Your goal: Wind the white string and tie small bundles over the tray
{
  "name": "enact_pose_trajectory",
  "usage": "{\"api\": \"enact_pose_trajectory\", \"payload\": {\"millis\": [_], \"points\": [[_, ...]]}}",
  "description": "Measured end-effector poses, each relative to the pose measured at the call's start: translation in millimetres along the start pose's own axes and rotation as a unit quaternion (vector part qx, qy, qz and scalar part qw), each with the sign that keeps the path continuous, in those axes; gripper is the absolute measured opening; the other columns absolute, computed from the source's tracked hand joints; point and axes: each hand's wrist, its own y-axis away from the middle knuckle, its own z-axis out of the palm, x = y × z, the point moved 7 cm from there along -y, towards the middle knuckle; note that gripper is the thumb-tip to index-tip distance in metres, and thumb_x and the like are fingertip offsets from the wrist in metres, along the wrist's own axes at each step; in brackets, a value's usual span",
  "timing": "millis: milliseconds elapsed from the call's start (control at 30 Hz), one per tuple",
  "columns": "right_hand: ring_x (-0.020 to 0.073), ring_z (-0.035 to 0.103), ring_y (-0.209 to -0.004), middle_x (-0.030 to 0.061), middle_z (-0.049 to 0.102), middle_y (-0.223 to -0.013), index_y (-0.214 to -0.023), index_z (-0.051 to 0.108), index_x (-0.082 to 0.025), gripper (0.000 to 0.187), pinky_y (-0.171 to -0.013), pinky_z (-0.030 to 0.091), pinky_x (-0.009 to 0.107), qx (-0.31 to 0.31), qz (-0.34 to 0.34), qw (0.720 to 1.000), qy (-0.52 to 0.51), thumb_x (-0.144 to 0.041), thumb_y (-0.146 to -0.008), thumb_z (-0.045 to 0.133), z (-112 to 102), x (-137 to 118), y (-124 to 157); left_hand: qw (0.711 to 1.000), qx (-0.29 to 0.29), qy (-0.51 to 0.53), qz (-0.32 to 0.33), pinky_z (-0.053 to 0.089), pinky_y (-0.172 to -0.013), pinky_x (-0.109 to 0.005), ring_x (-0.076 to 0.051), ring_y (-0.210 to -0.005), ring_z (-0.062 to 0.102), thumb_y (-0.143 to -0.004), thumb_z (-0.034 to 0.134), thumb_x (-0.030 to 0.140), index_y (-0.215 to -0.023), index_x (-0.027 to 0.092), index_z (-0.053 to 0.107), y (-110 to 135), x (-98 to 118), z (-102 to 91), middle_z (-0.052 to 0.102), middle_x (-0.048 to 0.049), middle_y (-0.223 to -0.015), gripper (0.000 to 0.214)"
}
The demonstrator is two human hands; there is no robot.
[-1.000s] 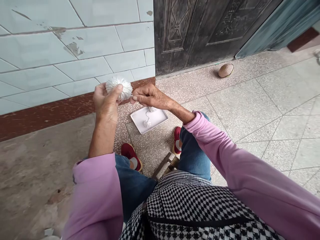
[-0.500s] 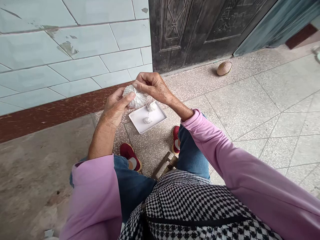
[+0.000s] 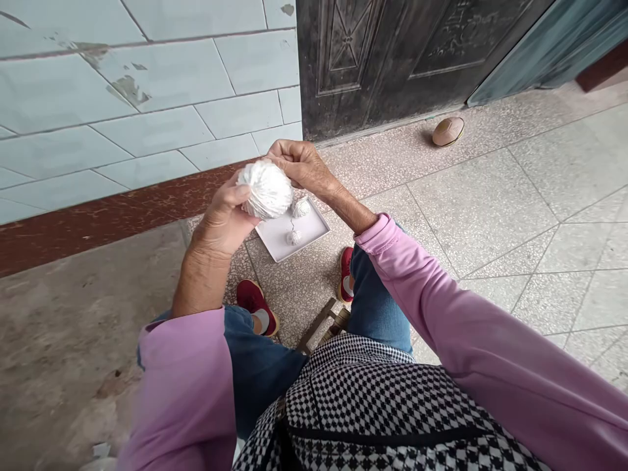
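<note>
Head view, person seated, looking down over the knees.

**Thing in hand:** a white ball of fine, strand-like material, held up in front of the body, above a white tray and not touching it.

**Left hand**: cups the ball from below and from the left. The thumb is laid across its near face and the other fingers are hidden behind it. The hand is curled about halfway shut, a cradle rather than a squeeze. Judgement: this loose hold keeps the soft ball from being flattened and turns its broad face up towards the eyes. The forearm rises steeply from the left knee, with the wrist bent back.

**Right hand**: fingers drawn together into a tight pinch at the ball's upper right edge. I cannot tell whether they nip a single strand or the ball's body. The knuckles face up, the wrist is dropped, and the forearm comes in from the right in a pink sleeve. Judgement: the fine pinch suits work on a small detail while the other hand steadies the mass.

**Surroundings:** the tray lies flat on the floor between two red shoes, directly under the hands. Two small white tufts rest on it, joined by a thin thread. A round brown object lies near the dark door, well apart from the hands.
</note>
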Motion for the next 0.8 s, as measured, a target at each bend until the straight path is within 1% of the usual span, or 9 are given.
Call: {"api": "enact_pose_trajectory", "payload": {"millis": [100, 233, 300, 367, 433, 533, 633, 733, 800], "points": [[0.0120, 0.045, -0.071, -0.0084, 0.045, -0.070, -0.089, 0.047, -0.028, 0.068, -0.063, 0.039, 0.027, 0.001, -0.005, 1.000, -0.002, -0.066, -0.126, 0.089, 8, 12, -6, 0.998, 0.041, 0.034, 0.033, 0.075, -0.111, -0.057, -0.045, -0.137, 0.077, -0.074, 0.110, 0.057, -0.128, 0.022, 0.077, -2, 6, -3.2, 0.083, -0.0197, -0.130, 0.072], [0.0099, 0.046, -0.074, -0.0071, 0.055, -0.069, -0.083, 0.051, -0.028, 0.064, -0.068, 0.038, 0.029, -0.013, -0.018, 0.998, 0.054, -0.065, -0.132, 0.070, 13, 17, -5, 0.994, 0.082, 0.043, 0.055, 0.077, -0.110, -0.058, -0.047, -0.146, 0.074, -0.071, 0.114, 0.061, -0.121, 0.023, 0.076, -7, 9, -13.1, 0.084, -0.0208, -0.137, 0.073], [0.0115, 0.050, -0.079, -0.0055, 0.058, -0.070, -0.081, 0.053, -0.028, 0.064, -0.071, 0.040, 0.030, -0.017, -0.024, 0.995, 0.095, -0.063, -0.133, 0.069, 14, 13, 0, 0.990, 0.113, 0.044, 0.069, 0.078, -0.111, -0.056, -0.047, -0.152, 0.072, -0.069, 0.117, 0.060, -0.115, 0.023, 0.075, -8, 10, -20.8, 0.085, -0.0211, -0.140, 0.072], [0.0141, 0.053, -0.082, -0.0045, 0.059, -0.071, -0.082, 0.055, -0.027, 0.060, -0.075, 0.043, 0.031, -0.024, -0.029, 0.991, 0.129, -0.052, -0.132, 0.075, 16, 7, 6, 0.986, 0.137, 0.039, 0.085, 0.078, -0.113, -0.056, -0.047, -0.158, 0.069, -0.067, 0.120, 0.062, -0.110, 0.024, 0.072, -9, 12, -28.2, 0.085, -0.0195, -0.141, 0.075], [0.0161, 0.055, -0.083, -0.0035, 0.062, -0.074, -0.084, 0.058, -0.026, 0.052, -0.080, 0.046, 0.032, -0.042, -0.037, 0.987, 0.147, -0.034, -0.131, 0.078, 20, 1, 13, 0.982, 0.153, 0.027, 0.106, 0.077, -0.116, -0.057, -0.045, -0.162, 0.066, -0.065, 0.122, 0.066, -0.108, 0.026, 0.068, -9, 15, -35.1, 0.084, -0.0166, -0.142, 0.080], [0.0173, 0.058, -0.084, -0.0022, 0.065, -0.077, -0.084, 0.058, -0.026, 0.049, -0.087, 0.050, 0.035, -0.070, -0.045, 0.984, 0.154, -0.021, -0.129, 0.076, 28, -1, 21, 0.975, 0.179, 0.000, 0.134, 0.077, -0.116, -0.057, -0.041, -0.157, 0.068, -0.060, 0.124, 0.072, -0.107, 0.026, 0.065, -10, 20, -46.1, 0.083, -0.0131, -0.142, 0.087], [0.0168, 0.056, -0.080, -0.0025, 0.061, -0.075, -0.083, 0.058, -0.026, 0.052, -0.084, 0.050, 0.035, -0.096, -0.052, 0.987, 0.115, -0.030, -0.128, 0.082, 35, 5, 22, 0.970, 0.203, -0.025, 0.134, 0.078, -0.107, -0.052, -0.036, -0.140, 0.073, -0.051, 0.126, 0.074, -0.109, 0.026, 0.065, -11, 20, -55.5, 0.081, -0.0100, -0.136, 0.096], [0.0134, 0.048, -0.073, -0.0045, 0.058, -0.076, -0.087, 0.058, -0.025, 0.058, -0.070, 0.044, 0.031, -0.125, -0.071, 0.989, 0.030, -0.053, -0.125, 0.091, 38, 9, 19, 0.966, 0.223, -0.053, 0.124, 0.078, -0.099, -0.049, -0.032, -0.126, 0.075, -0.045, 0.127, 0.073, -0.112, 0.027, 0.065, -13, 16, -63.2, 0.080, -0.0077, -0.132, 0.103], [0.0114, 0.042, -0.069, -0.0058, 0.057, -0.076, -0.092, 0.060, -0.024, 0.062, -0.063, 0.037, 0.028, -0.135, -0.078, 0.988, -0.013, -0.066, -0.124, 0.091, 34, 6, 18, 0.960, 0.238, -0.078, 0.127, 0.078, -0.096, -0.048, -0.030, -0.121, 0.076, -0.041, 0.128, 0.073, -0.116, 0.028, 0.064, -14, 14, -68.3, 0.081, -0.0072, -0.131, 0.108]]}}
